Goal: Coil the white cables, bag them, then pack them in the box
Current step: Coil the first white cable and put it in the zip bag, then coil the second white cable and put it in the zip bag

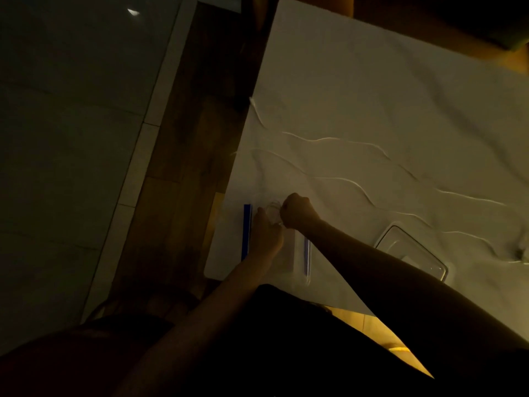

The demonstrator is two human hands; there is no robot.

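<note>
White cloth [372,90], wrinkled w/ several long creases, is covering the desk [483,54]. Light is v. dim. 1 white cable coil [273,214] is showing, faint, sitting between both hands near the desk's near-left corner, just above the cloth. Right hand [297,211] is clenching into a fist w/ fingers pinching the coil's right side. Left hand [266,234] is reaching up against the coil's left side w/ fingertips touching it; can't tell if it's actually gripping. 2 blue zip strips are lying on the cloth, approx. parallel: one [246,232] just left of the left hand, the other [307,257] between the two forearms; the clear bags they belong to are barely showing. 1 clear box [412,250] is sitting to the right, well apart from the hands, its near edge partly hidden by the right forearm. Wood and tile floor [177,156] is running along the left.
</note>
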